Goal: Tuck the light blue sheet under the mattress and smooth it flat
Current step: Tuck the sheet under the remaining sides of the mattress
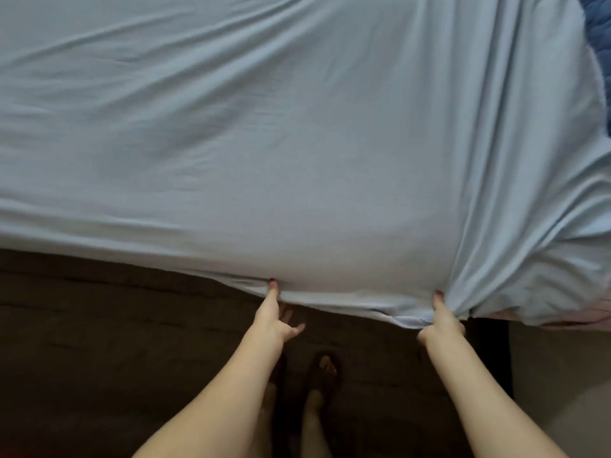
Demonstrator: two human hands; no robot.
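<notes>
Sheet (pixel 297 143) spreads over the mattress, up and away from the fingers; its near hem hangs at fingertip level. I see left hand (pixel 272 314) pinching the hem, thumb on top, the other fingers loose below; right hand (pixel 443 320) grips a bunched fold, creases fanning up-right from it. Both forearms reach straight forward; dark bed base (pixel 99 325) sits under the hem; feet (pixel 322 375) between the arms; blue cover (pixel 598 28) far beyond the right fingers.
</notes>
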